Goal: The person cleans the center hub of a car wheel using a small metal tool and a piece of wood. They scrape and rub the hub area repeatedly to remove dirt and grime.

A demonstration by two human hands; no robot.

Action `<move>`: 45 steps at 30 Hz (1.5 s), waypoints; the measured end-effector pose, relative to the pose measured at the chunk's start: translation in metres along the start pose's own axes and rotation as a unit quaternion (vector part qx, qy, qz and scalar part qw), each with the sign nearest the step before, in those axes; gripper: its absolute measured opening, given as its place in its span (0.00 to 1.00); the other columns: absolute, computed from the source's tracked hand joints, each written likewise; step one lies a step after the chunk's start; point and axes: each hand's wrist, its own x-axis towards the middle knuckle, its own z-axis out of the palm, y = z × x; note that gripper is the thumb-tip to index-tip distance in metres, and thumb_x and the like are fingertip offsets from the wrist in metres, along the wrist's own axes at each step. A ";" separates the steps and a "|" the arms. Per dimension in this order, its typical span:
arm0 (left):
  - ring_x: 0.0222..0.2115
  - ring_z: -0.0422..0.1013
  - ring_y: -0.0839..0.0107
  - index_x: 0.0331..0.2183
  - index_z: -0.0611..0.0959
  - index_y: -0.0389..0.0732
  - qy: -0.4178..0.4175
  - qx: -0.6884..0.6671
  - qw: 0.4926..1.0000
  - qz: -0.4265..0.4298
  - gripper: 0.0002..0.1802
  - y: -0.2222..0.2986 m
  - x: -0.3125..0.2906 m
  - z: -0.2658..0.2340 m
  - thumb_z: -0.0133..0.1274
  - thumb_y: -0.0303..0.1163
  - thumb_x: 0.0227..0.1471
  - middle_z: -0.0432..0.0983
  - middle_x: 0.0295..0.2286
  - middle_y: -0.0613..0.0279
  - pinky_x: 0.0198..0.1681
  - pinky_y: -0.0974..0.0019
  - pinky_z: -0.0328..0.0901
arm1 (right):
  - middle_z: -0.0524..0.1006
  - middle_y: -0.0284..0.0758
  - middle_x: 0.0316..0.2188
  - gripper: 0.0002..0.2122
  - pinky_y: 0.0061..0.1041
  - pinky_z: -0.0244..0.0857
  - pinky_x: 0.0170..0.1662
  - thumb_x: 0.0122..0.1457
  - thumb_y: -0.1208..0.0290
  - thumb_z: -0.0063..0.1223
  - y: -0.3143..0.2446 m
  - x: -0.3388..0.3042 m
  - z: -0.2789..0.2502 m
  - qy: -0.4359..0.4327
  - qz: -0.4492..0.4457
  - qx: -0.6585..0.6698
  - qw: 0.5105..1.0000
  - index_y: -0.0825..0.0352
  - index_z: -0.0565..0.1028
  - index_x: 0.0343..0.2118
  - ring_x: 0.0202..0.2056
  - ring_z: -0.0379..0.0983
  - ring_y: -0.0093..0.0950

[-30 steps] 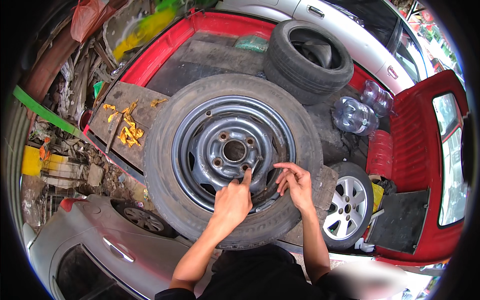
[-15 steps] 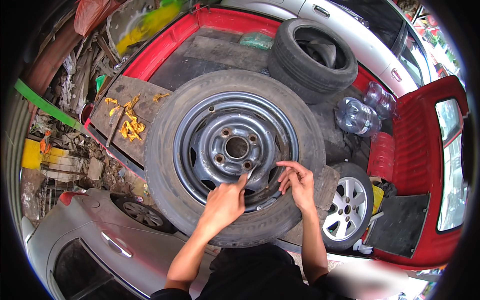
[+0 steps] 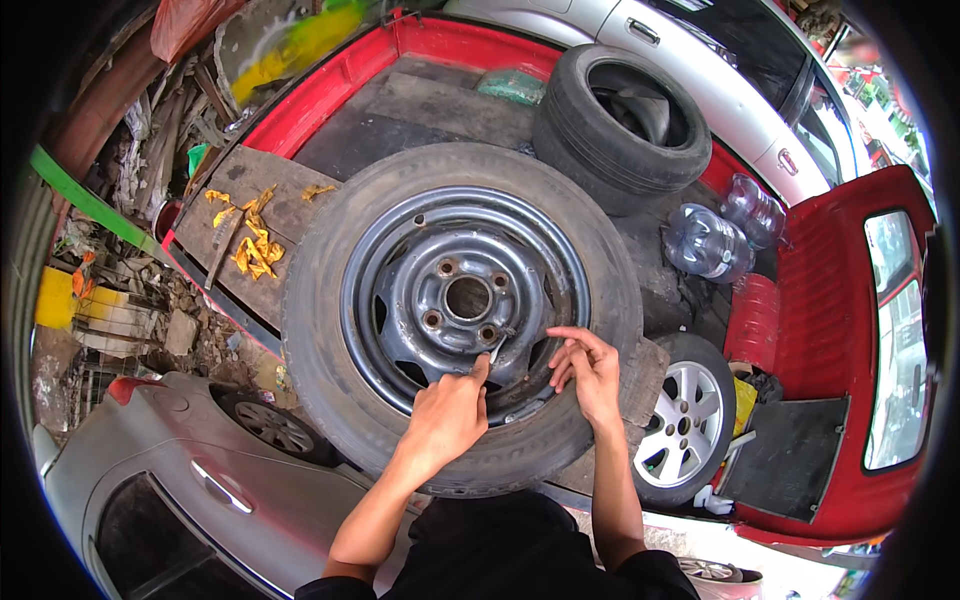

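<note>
A large tyre [image 3: 315,310] on a dark steel wheel rim [image 3: 420,330] lies flat in front of me, with a round centre hole and bolt holes around it. My left hand [image 3: 448,412] is over the near part of the rim, its index finger pointing toward the lower right bolt hole and its other fingers curled in. A small pale sliver [image 3: 496,350] shows beside that fingertip; its kind is too small to tell. At the rim's right side my right hand [image 3: 588,375] is open, fingers apart and slightly bent, holding nothing visible.
Behind stand stacked black tyres [image 3: 560,130]. Clear plastic bottles [image 3: 705,243] and a red drum [image 3: 752,318] are to the right, near an alloy wheel [image 3: 685,420]. Yellow scraps [image 3: 258,248] lie on a wooden board. A grey car [image 3: 260,470] stands at lower left.
The whole view has shifted slightly. My left fingertip has moved a little away from the bolt hole, toward me. My right hand keeps nearly the same pose.
</note>
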 end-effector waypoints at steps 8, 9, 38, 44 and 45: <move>0.31 0.78 0.35 0.57 0.76 0.35 0.011 0.010 1.000 -0.002 0.26 0.004 0.038 0.016 0.52 0.24 0.56 0.80 0.26 0.36 0.37 0.39 0.72 | 0.78 0.37 0.26 0.18 0.18 0.70 0.22 0.66 0.84 0.36 0.000 -0.001 0.000 0.001 -0.002 0.005 1.000 0.73 0.79 0.50 0.21 0.77 0.22; 0.31 0.78 0.35 0.57 0.76 0.35 0.009 -0.001 1.000 0.005 0.26 0.002 0.033 0.014 0.52 0.24 0.56 0.80 0.26 0.36 0.37 0.39 0.72 | 0.78 0.37 0.26 0.18 0.18 0.70 0.22 0.66 0.84 0.36 0.000 -0.001 0.000 0.003 -0.003 0.007 1.000 0.73 0.79 0.50 0.21 0.77 0.22; 0.32 0.78 0.36 0.58 0.75 0.32 0.014 -0.046 0.999 0.010 0.29 0.003 0.023 0.014 0.53 0.22 0.53 0.79 0.25 0.34 0.39 0.42 0.71 | 0.79 0.37 0.26 0.16 0.18 0.70 0.23 0.69 0.82 0.37 0.003 -0.001 -0.002 -0.010 -0.013 -0.011 1.000 0.72 0.80 0.49 0.21 0.77 0.20; 0.30 0.80 0.39 0.59 0.73 0.29 0.010 0.029 1.000 -0.007 0.34 0.023 0.026 0.023 0.55 0.23 0.48 0.80 0.26 0.34 0.37 0.44 0.75 | 0.79 0.37 0.26 0.16 0.18 0.70 0.22 0.69 0.81 0.37 0.004 0.000 -0.001 -0.017 -0.019 -0.024 0.999 0.72 0.80 0.49 0.21 0.77 0.20; 0.29 0.80 0.39 0.59 0.72 0.27 0.019 0.048 0.999 -0.001 0.35 0.024 0.032 0.025 0.56 0.22 0.48 0.80 0.26 0.33 0.36 0.44 0.76 | 0.79 0.36 0.26 0.16 0.18 0.70 0.22 0.69 0.81 0.38 0.005 0.000 -0.001 -0.017 -0.021 -0.027 0.999 0.72 0.80 0.49 0.21 0.77 0.20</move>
